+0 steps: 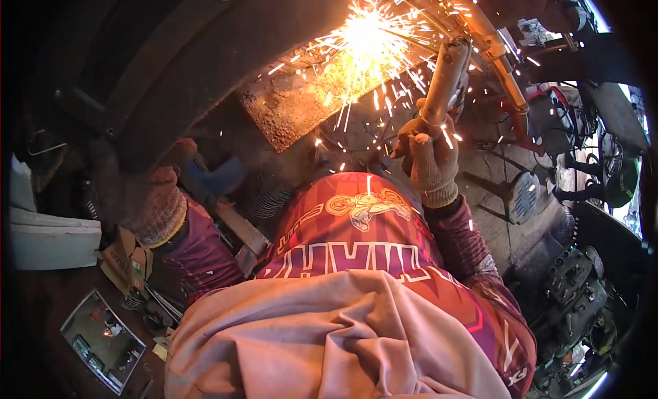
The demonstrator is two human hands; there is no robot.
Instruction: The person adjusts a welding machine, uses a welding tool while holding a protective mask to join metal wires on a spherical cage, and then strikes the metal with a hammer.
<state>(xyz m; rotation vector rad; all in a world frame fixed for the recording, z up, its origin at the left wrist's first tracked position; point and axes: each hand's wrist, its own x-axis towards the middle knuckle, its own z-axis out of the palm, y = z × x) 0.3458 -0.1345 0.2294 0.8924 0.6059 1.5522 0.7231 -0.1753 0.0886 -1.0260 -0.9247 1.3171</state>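
Note:
Bright welding sparks (370, 32) burst at the top, over a rough, rusty metal plate (288, 111). My right hand (432, 155), in a worn knit glove, is closed around the thick handle of a welding electrode holder (444, 83). The holder points up towards the glare, which hides the rod's tip. At the left, my gloved left hand (161, 203) is raised at the lower edge of a large dark welding shield (164, 63), closed on its grip. The shield covers part of that hand and fills the upper left.
A metal tube frame (490, 39) slants beside the sparks. A round-topped stool (523, 197) stands on the floor to the right. An engine-like metal part (579, 289) lies at lower right. At lower left are a mirror-like panel (103, 341) and cardboard (127, 262).

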